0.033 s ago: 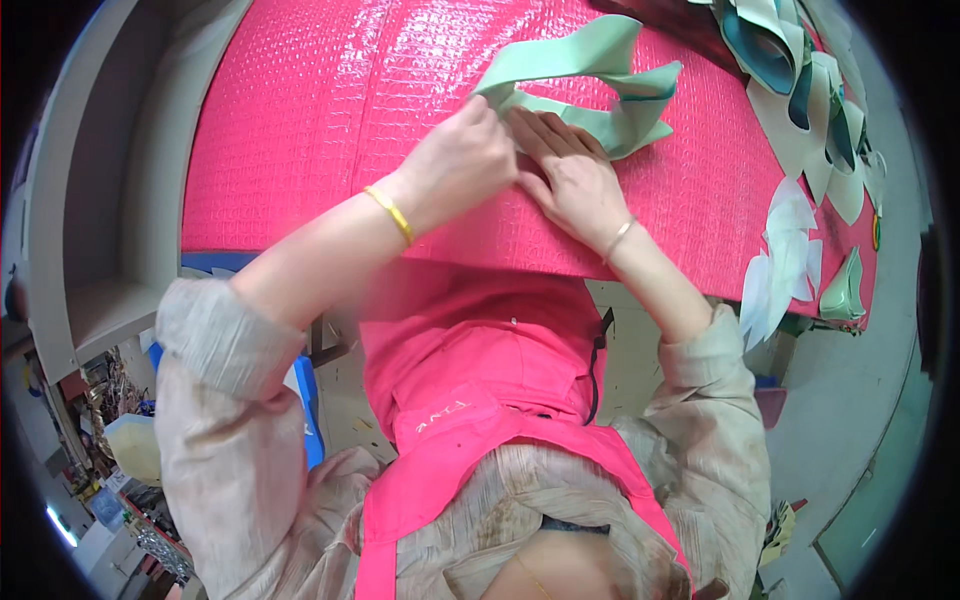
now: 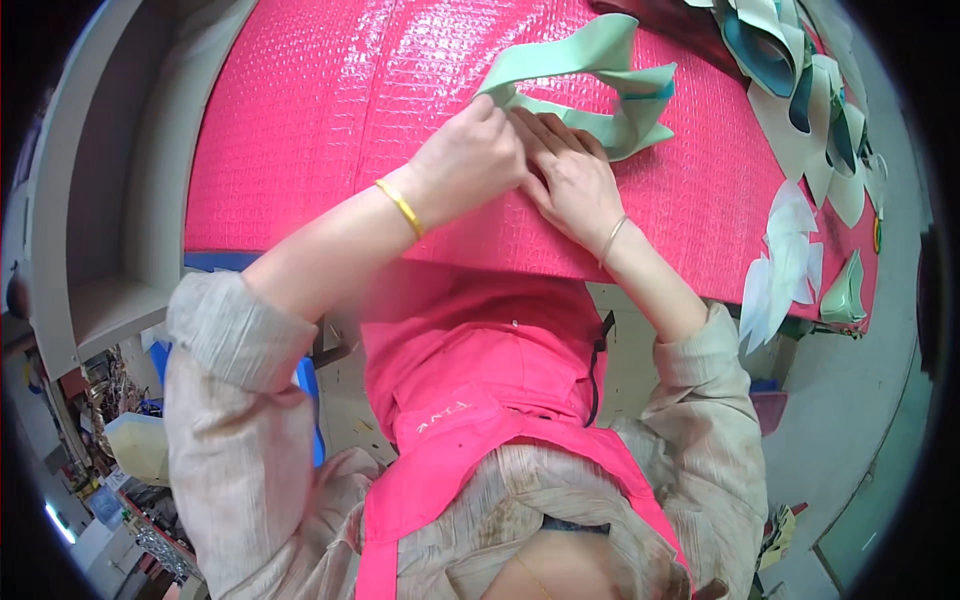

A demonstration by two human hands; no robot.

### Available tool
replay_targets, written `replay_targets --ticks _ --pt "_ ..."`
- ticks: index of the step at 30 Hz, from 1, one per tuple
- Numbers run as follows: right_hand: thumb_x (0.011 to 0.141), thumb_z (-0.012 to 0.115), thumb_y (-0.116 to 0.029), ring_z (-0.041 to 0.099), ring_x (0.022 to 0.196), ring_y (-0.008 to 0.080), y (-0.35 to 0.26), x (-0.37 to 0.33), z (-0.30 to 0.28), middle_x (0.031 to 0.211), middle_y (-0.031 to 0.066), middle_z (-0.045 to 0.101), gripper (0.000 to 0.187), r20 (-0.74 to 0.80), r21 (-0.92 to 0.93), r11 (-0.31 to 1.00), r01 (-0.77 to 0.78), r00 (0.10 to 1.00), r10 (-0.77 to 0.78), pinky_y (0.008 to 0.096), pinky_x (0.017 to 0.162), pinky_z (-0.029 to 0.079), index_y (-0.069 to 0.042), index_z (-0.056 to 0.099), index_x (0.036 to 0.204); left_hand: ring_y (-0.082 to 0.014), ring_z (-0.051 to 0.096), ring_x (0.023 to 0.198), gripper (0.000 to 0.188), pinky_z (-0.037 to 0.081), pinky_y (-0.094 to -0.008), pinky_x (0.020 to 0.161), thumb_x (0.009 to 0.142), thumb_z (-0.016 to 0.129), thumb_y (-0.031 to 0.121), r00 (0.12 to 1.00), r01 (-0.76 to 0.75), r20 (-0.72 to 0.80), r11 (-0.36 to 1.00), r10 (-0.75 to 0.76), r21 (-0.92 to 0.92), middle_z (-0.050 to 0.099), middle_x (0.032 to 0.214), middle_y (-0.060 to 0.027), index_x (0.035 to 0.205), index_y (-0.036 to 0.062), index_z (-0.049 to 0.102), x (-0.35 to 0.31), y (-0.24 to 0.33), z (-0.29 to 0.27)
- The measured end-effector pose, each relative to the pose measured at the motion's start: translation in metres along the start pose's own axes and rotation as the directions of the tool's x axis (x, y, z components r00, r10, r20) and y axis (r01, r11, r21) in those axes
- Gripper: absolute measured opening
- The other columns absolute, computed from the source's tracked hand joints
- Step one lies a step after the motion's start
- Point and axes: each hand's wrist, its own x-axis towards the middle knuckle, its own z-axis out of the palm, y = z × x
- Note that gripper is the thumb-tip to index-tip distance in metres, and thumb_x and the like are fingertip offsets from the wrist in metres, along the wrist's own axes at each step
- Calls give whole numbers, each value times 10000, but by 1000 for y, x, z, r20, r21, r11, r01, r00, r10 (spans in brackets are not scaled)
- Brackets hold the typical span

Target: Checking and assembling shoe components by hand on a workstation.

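A mint-green loop [image 2: 560,55] of thin, bendy sheet material stands partly on edge on a table under a shiny pink cover [image 2: 300,150]. Its two pointed ends flare out to the right, one with a darker teal patch. At the loop's left corner, my left hand [image 2: 475,148] is closed, thumb and fingers pinching the material. Beside it my right hand [image 2: 572,175] lies flat, fingers stretched over the loop's near edge and pressing it down. The fingertips of both hands are partly hidden.
At the far right lies a pile of white and dark-teal cut pieces [image 2: 800,90]. White leaf-shaped pieces [image 2: 785,245] hang over the table's right edge, near a folded pale-green piece [image 2: 845,290]. A grey open shelf [image 2: 120,290] borders the table's left side.
My left hand and forearm have shifted slightly to the right. The green loop and my right hand have stayed nearly in place.
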Motion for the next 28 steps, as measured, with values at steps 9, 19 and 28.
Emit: replay_targets --ticks 9,19,28 --pt "653 520 -117 517 888 160 29 -9 -101 862 70 582 195 655 -291 633 717 632 -415 285 843 376 -9 594 798 -235 564 965 300 352 -379 972 711 489 83 997 -34 -75 988 23 -149 579 976 -165 965 -64 552 -8 62 -22" --pt "639 518 -103 513 854 150 14 -23 -97 768 56 576 160 699 -378 723 578 690 -186 238 820 373 -14 605 740 -246 443 1102 435 363 -390 884 697 547 101 931 231 -74 735 -357 -638 494 1169 -117 1116 -8 501 -7 89 -5" --pt "587 568 -112 543 904 192 12 14 -124 767 73 624 180 628 -57 874 482 698 -344 272 860 396 -77 671 731 -224 466 971 317 321 -370 856 627 649 274 899 310 47 556 -436 -771 543 989 -93 853 53 646 32 83 -19"
